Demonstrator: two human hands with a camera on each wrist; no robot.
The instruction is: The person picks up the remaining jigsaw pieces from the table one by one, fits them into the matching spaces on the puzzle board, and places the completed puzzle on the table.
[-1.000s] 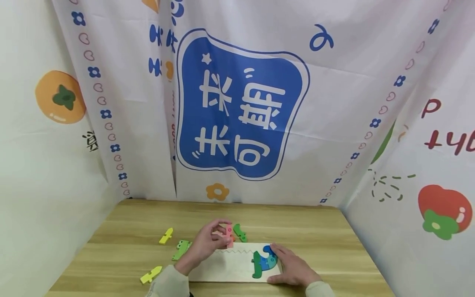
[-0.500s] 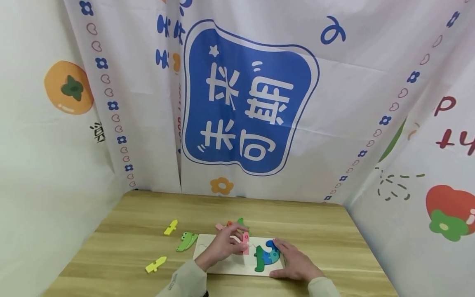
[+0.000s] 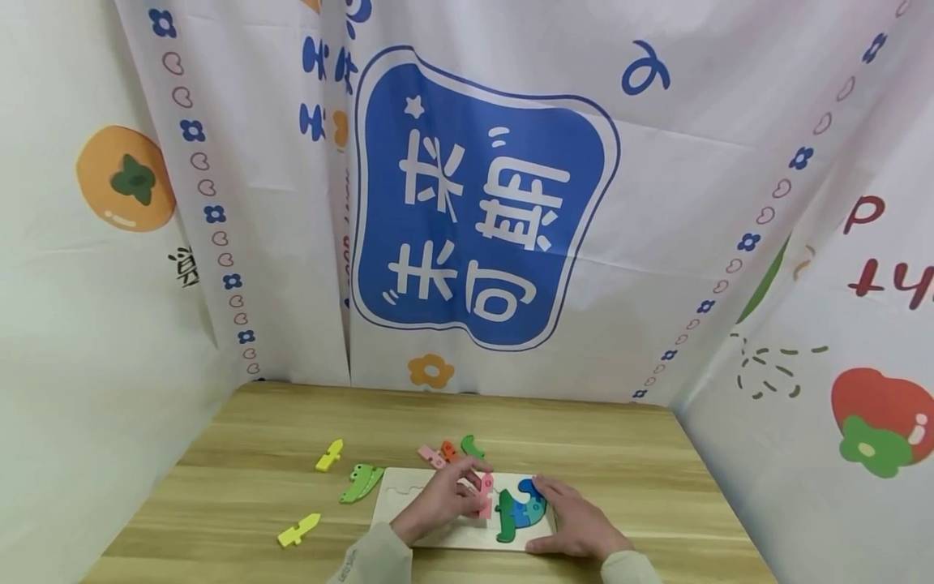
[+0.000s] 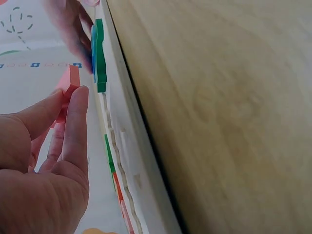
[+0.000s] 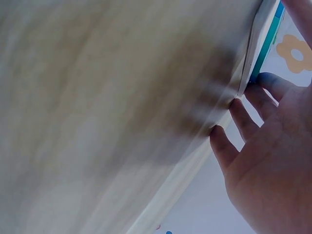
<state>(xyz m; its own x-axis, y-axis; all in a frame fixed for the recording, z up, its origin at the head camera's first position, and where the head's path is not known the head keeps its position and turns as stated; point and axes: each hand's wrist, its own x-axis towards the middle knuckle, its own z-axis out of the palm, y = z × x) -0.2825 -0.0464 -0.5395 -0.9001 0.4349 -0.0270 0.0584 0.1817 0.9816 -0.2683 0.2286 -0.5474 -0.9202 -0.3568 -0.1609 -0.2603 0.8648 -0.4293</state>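
Observation:
Between thumb and fingertips, my left hand (image 3: pixel 443 496) pinches a pink puzzle piece (image 3: pixel 486 495), which stands on edge above the pale wooden puzzle board (image 3: pixel 463 535). In the left wrist view that pink piece points toward the joined green and blue pieces (image 4: pixel 100 56). These joined pieces (image 3: pixel 521 513) lie on the board's right part, just right of my left hand. My right hand (image 3: pixel 581 521) rests against the board's right end, thumb by the near edge and index finger beside the blue curl. In the right wrist view its fingertips (image 5: pixel 236 103) touch along the board's edge.
A green crocodile-head piece (image 3: pixel 361 483) lies left of the board. Two yellow pieces (image 3: pixel 330 456) (image 3: pixel 299 530) lie farther left. Behind the board are another pink piece (image 3: pixel 430 456), an orange piece (image 3: pixel 449 450) and a green piece (image 3: pixel 472 447). Printed cloth (image 3: pixel 481 203) hangs behind the table.
My left hand has carried the pink piece rightward and nearer, from the board's back edge to beside the joined green piece. My right hand stays at the board's end. The head view shifted slightly.

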